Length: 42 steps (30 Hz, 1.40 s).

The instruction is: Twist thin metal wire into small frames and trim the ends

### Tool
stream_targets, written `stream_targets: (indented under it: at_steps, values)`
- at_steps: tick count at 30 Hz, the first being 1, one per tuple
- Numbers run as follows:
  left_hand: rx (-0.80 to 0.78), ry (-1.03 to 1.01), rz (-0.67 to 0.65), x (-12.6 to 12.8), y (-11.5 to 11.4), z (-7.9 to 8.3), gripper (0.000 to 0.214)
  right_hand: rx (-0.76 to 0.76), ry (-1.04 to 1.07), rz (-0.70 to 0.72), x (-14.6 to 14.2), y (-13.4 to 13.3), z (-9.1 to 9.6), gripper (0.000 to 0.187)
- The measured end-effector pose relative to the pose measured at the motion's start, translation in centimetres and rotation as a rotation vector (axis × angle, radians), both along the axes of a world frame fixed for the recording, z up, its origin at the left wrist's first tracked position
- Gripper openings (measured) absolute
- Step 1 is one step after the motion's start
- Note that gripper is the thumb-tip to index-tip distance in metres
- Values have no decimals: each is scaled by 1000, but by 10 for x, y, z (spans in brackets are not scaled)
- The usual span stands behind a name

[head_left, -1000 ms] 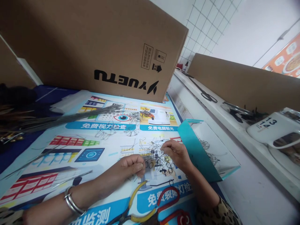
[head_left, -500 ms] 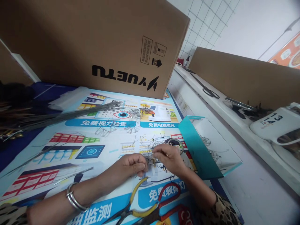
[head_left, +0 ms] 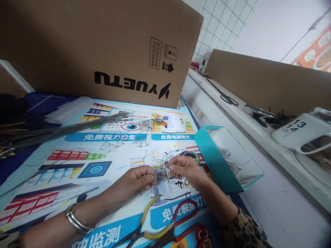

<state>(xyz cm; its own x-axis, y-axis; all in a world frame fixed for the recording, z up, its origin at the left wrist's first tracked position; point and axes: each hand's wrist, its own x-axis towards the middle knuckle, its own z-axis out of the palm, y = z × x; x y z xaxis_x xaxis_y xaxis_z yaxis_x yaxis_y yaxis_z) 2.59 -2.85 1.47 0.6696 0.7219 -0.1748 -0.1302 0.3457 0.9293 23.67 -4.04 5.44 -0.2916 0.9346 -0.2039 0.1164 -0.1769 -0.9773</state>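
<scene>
My left hand (head_left: 142, 177) is closed, thumb pressed to the curled forefinger; what it holds, if anything, is hidden. Just right of it, my right hand (head_left: 186, 170) pinches a small piece of thin wire (head_left: 167, 168) between thumb and forefinger. Between and beneath the fingertips lie small dark wire loops (head_left: 162, 177) on the printed sheet. Beyond the hands is a loose tangle of fine wire (head_left: 165, 155). Nearer to me rest yellow-handled pliers (head_left: 151, 213) and a red-handled tool (head_left: 184, 220), neither one touched. A round tape-like roll (head_left: 192, 156) is partly behind my right hand.
A teal-sided open box (head_left: 219, 162) with wire pieces stands at the right. A large carton (head_left: 124, 44) blocks the back. Long grey wires (head_left: 77, 127) stretch in from the left. Along the right ledge are scissors (head_left: 229, 100) and a white mug (head_left: 292, 132).
My hands have drawn slightly apart, with the left shifting left. Wire loops now show between them. The whole view has shifted slightly; the tools lie in place.
</scene>
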Motion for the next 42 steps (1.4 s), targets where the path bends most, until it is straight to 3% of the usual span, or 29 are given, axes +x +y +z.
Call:
stream_targets:
  at_steps: [8, 18, 32, 42]
  values:
    - [15, 24, 19, -1, -1, -2, 20, 44, -48, 18, -2, -1, 2, 24]
    - [69, 51, 36, -1, 0, 1, 20, 48, -44, 84, -3, -3, -8, 18]
    - [168, 142, -29, -5, 4, -1, 22, 105, -38, 102, -7, -3, -13, 13]
    - [193, 142, -35, -6, 3, -3, 24, 67, -12, 106, -6, -2, -9, 22]
